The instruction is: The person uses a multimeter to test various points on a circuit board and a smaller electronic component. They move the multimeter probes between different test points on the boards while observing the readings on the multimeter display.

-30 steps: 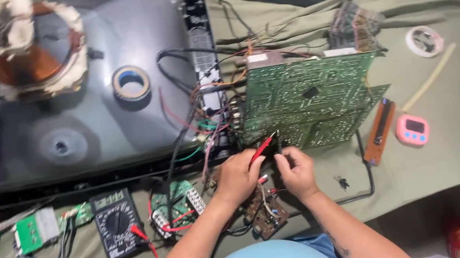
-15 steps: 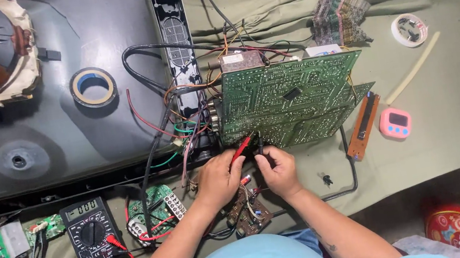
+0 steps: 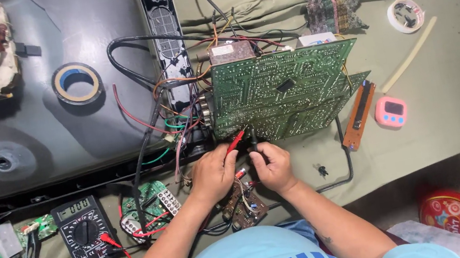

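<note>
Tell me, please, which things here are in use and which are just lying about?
In use: left hand with red probe, right hand with black probe, green circuit board, multimeter.
Lying about: tape roll, pink timer, folded cloth.

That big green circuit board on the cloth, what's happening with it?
A person presses two meter probes to the near edge of the large green circuit board: the left hand holds the red-tipped probe, the right hand the black probe. A black digital multimeter with red leads lies at the left on the olive cloth. A roll of tape rests on the dark grey casing behind.
</note>
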